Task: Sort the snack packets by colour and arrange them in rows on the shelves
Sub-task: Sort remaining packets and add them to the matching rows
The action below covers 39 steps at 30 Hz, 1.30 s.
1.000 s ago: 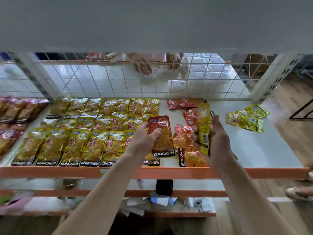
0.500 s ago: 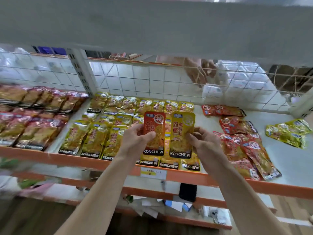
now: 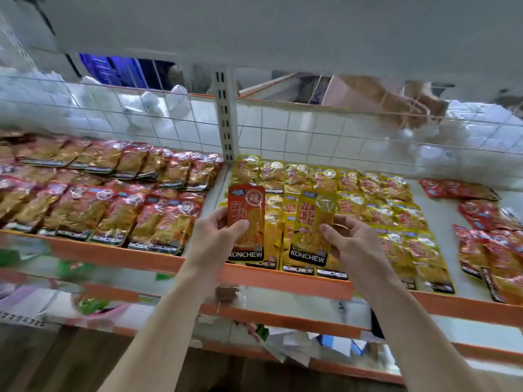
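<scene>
My left hand (image 3: 216, 236) pinches an orange-red snack packet (image 3: 246, 219), held upright above the shelf's orange front edge (image 3: 283, 281). My right hand (image 3: 352, 244) pinches a yellow snack packet (image 3: 312, 224) beside it, also upright. Behind both, rows of yellow packets (image 3: 368, 193) cover the middle of the shelf. Rows of red packets (image 3: 113, 199) fill the shelf section to the left. A loose group of orange-red packets (image 3: 486, 222) lies at the right.
A white upright post (image 3: 226, 120) divides the two shelf sections, with a wire grid (image 3: 311, 131) along the back. Another person's arm (image 3: 402, 106) reaches behind the grid at upper right. A lower shelf (image 3: 283, 338) holds papers and oddments.
The view has swung left, bringing the red packet rows into sight. My right hand has turned the yellow packet face up beside the orange-red one; both hands keep their packets.
</scene>
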### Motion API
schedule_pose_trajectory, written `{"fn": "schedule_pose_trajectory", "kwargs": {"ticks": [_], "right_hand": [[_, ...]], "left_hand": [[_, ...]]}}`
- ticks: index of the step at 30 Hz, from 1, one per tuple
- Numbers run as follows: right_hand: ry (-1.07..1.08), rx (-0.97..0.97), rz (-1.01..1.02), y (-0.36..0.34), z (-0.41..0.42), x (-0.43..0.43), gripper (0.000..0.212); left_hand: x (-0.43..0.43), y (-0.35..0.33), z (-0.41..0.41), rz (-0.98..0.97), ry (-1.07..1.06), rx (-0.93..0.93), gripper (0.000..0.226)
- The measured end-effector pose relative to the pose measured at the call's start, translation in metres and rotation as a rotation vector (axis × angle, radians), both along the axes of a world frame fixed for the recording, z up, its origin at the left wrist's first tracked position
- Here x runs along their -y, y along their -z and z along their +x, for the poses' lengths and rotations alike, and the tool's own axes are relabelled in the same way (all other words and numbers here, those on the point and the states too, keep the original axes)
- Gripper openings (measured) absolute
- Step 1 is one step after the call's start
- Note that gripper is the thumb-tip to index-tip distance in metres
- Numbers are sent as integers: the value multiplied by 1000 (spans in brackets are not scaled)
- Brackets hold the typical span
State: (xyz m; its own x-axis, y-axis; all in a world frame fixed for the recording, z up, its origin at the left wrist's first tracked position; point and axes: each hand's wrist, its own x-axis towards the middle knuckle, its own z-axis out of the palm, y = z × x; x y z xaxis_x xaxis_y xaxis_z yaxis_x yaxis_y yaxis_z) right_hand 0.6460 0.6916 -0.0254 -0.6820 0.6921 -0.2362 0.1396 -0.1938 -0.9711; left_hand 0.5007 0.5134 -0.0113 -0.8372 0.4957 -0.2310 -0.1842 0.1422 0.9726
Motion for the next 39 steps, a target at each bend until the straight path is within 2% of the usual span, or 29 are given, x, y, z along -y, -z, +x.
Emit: {"fn": "schedule_pose_trajectory", "kwargs": {"ticks": [3, 8, 12, 25, 39], "right_hand": [[-19, -21, -30, -2, -22, 26, 17], [5, 29, 79, -1, -47, 55, 11], [7, 84, 140, -2, -54, 60, 15], [-61, 83, 134, -17, -89, 10, 19], [-3, 260, 273, -4, -142, -40, 20]], "left_hand": [[25, 3, -22, 1, 22, 4, 17], [45, 13, -46, 19, 46, 31, 17], [45, 16, -52, 15, 33, 15, 19], [11, -3, -75, -39, -21, -28, 15], [-26, -2, -117, -103, 61, -81, 9]]}}
